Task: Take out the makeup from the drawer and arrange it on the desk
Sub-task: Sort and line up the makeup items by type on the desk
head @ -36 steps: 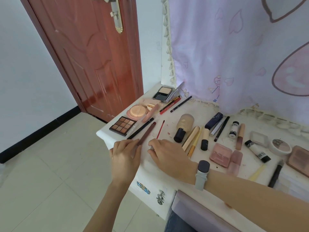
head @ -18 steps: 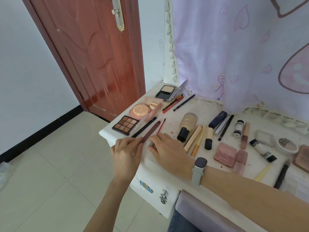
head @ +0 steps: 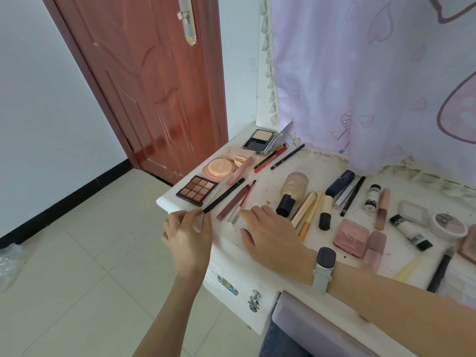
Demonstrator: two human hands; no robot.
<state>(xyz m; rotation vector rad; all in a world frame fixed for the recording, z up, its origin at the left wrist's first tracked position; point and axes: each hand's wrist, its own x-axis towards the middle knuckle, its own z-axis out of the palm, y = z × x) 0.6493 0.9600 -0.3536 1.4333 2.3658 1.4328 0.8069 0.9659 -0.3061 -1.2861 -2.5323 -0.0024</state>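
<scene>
Makeup lies in rows on the white desk (head: 167, 202). At its left end are an eyeshadow palette (head: 197, 190), a black pencil (head: 224, 195), a brown lip tube (head: 233, 202) and a thin red pen with a silver cap (head: 234, 215). My left hand (head: 188, 235) hovers at the desk's front edge, thumb and forefinger apart at the black pencil's near tip. Palm down on the desk, my right hand (head: 270, 235) has its fingers spread, the forefinger just right of the silver cap. The drawer front (head: 231, 282) below looks closed.
A foundation bottle (head: 293, 189), a cushion compact (head: 220, 168), an open powder compact (head: 260, 137), and several tubes and brushes fill the desk to the right. A lilac chair back (head: 309, 320) stands against the front edge. A red door (head: 144, 86) is at the left, a curtain behind.
My left hand has drawn back from the brown lip tube to the desk's edge by the black pencil's tip. My right hand has shifted slightly right, uncovering the silver cap.
</scene>
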